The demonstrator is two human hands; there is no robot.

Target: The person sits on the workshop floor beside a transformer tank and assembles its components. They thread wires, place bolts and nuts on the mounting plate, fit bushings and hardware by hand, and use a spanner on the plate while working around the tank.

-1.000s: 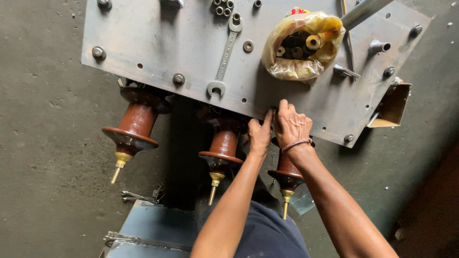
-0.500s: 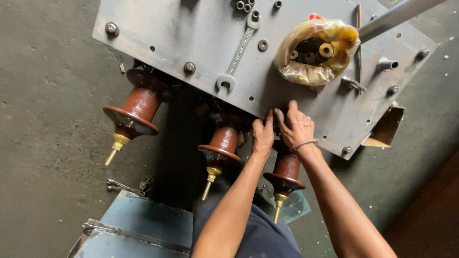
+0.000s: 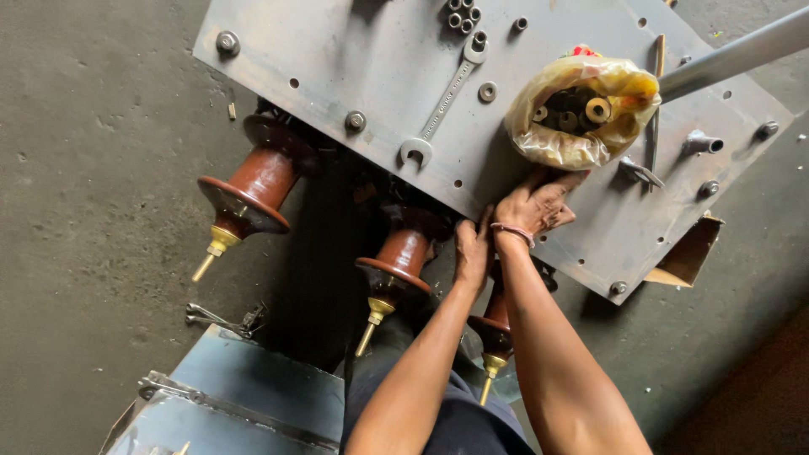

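A workshop: bare concrete floor (image 3: 101,168), a bolted steel plate (image 3: 354,59) with a spanner (image 3: 442,105), brown insulators (image 3: 253,181), a bag (image 3: 581,114) of fittings.

Both bare forearms stretched forward from the bottom of the view, side by side, nearly touching at the wrists. Left hand (image 3: 472,251) curled knuckles-up, fingers hooked downward out of sight. Right hand (image 3: 533,205) further forward, palm down, fingers spread and bent, a thin band around its wrist.
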